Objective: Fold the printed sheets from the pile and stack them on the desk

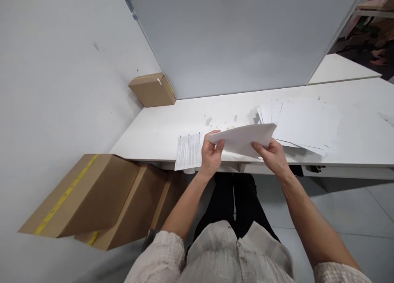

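Both my hands hold a small sheaf of white paper [243, 138] just above the front edge of the white desk [172, 123]. My left hand [211, 153] pinches its left corner, fingers closed on it. My right hand [272, 155] grips its lower right edge from beneath. A printed sheet [187, 151] lies on the desk just left of my left hand, overhanging the edge. A loose spread of white sheets [304, 123] lies on the desk to the right, behind my right hand.
A large whiteboard [240, 40] leans on the desk against the wall. A small cardboard box [152, 90] sits at the desk's far left corner. Big cardboard boxes [92, 196] stand on the floor at my left. My dark-trousered legs are under the desk.
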`<state>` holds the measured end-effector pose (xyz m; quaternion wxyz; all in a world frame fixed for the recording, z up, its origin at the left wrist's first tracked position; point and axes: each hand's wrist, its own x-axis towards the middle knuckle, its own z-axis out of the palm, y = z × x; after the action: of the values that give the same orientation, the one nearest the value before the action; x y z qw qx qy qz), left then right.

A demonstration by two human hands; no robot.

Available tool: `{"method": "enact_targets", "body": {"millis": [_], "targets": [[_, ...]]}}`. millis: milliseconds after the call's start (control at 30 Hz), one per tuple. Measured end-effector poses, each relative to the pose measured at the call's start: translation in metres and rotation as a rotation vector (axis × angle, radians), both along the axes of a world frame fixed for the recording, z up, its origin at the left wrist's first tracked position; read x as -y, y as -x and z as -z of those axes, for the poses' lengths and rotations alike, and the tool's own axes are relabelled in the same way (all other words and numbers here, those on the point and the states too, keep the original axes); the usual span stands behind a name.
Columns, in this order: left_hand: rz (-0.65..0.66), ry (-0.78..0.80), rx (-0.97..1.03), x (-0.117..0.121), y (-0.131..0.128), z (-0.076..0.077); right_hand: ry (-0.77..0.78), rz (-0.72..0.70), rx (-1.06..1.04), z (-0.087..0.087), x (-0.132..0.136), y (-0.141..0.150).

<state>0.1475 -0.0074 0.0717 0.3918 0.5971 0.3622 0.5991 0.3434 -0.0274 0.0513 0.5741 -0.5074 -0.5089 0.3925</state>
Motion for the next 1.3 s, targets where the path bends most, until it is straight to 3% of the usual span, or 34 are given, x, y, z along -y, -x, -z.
{"method": "enact_targets", "body": {"millis": [133, 267, 500, 667, 767, 933, 1067, 1200, 1300], "targets": [[0.104, 0.063, 0.002, -0.007, -0.001, 0.014, 0.008, -0.041, -0.053, 0.018, -0.013, -0.001], [0.133, 0.029, -0.05, -0.007, -0.001, 0.013, 0.016, -0.029, -0.06, 0.02, -0.012, 0.0], [-0.036, 0.016, -0.148, -0.008, -0.001, 0.006, 0.034, -0.062, -0.018, 0.02, -0.01, 0.001], [-0.067, 0.074, -0.081, -0.001, 0.001, 0.003, 0.046, -0.049, 0.093, 0.009, 0.004, -0.001], [-0.002, 0.207, -0.099, 0.013, 0.008, 0.012, 0.187, -0.044, 0.127, 0.014, 0.029, -0.004], [0.134, 0.48, -0.367, 0.029, 0.025, 0.039, 0.512, -0.111, 0.05, 0.048, 0.074, -0.006], [0.039, 0.326, -0.627, 0.018, 0.027, 0.039, 0.656, -0.112, -0.105, 0.058, 0.085, -0.002], [-0.064, 0.054, -0.894, -0.006, 0.016, 0.035, 0.669, -0.046, -0.214, 0.055, 0.074, 0.003], [-0.078, -0.003, -1.026, -0.021, 0.007, 0.04, 0.684, -0.029, -0.257, 0.052, 0.062, 0.006]]}}
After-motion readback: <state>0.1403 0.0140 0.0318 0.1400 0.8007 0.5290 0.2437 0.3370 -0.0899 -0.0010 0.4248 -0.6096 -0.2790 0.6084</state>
